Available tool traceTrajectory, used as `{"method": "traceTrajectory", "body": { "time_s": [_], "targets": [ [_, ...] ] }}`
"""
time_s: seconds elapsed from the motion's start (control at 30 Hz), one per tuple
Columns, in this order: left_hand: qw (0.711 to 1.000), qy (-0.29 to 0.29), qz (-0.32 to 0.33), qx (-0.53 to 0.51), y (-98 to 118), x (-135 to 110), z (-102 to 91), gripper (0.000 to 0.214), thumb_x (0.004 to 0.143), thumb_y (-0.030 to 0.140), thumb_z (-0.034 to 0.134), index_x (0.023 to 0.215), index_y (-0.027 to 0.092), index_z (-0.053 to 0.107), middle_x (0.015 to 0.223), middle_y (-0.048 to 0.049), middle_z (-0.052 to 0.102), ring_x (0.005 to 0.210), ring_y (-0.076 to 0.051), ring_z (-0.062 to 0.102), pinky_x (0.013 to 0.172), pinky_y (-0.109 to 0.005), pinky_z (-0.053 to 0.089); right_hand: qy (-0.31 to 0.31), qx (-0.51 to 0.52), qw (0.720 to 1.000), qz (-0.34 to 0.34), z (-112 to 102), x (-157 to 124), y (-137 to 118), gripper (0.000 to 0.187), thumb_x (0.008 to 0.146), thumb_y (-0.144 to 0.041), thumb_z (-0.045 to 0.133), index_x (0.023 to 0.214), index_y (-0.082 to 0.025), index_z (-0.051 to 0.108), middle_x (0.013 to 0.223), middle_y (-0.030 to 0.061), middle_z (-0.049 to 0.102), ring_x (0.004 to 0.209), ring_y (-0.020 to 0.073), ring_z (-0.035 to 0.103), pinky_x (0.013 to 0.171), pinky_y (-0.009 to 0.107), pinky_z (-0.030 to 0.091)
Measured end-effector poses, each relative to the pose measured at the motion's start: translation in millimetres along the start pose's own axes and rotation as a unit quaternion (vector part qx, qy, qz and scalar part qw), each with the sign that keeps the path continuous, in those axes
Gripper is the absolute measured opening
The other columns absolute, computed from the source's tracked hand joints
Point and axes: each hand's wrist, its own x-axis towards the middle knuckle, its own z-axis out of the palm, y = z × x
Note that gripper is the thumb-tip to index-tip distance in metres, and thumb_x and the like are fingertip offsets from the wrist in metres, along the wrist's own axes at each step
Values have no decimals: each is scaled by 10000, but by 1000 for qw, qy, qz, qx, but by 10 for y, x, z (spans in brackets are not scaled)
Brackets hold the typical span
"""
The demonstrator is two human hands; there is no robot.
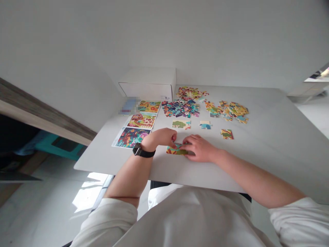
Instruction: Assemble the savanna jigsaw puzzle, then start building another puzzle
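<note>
On the table near its front edge lie joined jigsaw puzzle pieces point(175, 151), showing green, orange and red. My left hand point(164, 136), with a black watch on the wrist, is closed, its fingertips at the top edge of these pieces. From the other side my right hand point(199, 148) reaches in, fingers bent, gripping their right end. The fingers partly hide the pieces there. Just beyond the hands are a joined strip with a green bush point(180, 124), a blue puzzle piece point(205, 125) and, to the right, a yellow-and-red puzzle piece point(227, 134).
Farther back are a dark purple-blue pile of pieces point(181, 108), a yellow pile point(232, 110) and a reddish pile point(189, 92). A picture sheet point(135, 137) lies left, below a white box point(147, 90). The table point(267, 147) meets a wall behind.
</note>
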Motion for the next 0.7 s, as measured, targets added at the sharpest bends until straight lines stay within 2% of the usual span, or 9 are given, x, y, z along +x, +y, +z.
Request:
{"method": "traceTrajectory", "body": {
  "time_s": [0.2,0.37,0.43,0.5,0.57,0.7],
  "targets": [
    [1000,-12,28,-1,35,13,25,442,770,514,889,1076,232,740,1035,-28,804,908,-231,722,734,-298,454,-18,25,999,-13,-55,-8,58,364,895,-324,868,1255,-274,858,1227,118,748,1100,295,673,1009,458,499],
    [999,-14,29,-10,-11,35,39,406,756,503,877,1032,245,727,1015,-23,799,882,-230,722,723,-296,463,-25,20,999,-32,-60,14,65,346,921,-369,856,1250,-264,861,1226,117,755,1083,282,686,1033,458,503],
    [999,2,36,-22,-45,57,50,382,759,505,864,1005,250,720,960,-14,788,853,-226,719,711,-296,461,-23,14,999,-35,-70,19,67,355,939,-394,842,1272,-270,853,1233,116,755,1085,278,693,1036,455,507],
    [997,49,40,-38,-75,83,61,325,817,523,808,969,253,710,919,-14,777,816,-219,710,707,-303,454,-14,8,999,-32,-95,23,74,363,967,-409,817,1306,-279,837,1243,110,756,1088,269,700,1036,445,511],
    [991,122,34,-45,-95,109,66,277,895,521,725,952,252,697,882,-21,767,781,-218,697,702,-315,445,1,2,1000,-22,-132,28,90,342,1003,-403,778,1320,-284,826,1241,104,762,1089,261,707,1028,433,515],
    [962,263,31,-61,-104,142,61,215,966,462,652,991,249,663,881,-31,751,770,-220,678,704,-324,445,34,-11,999,11,-221,27,167,266,1050,-361,713,1269,-269,831,1207,103,782,1109,264,716,1015,425,524]
  ]
}}
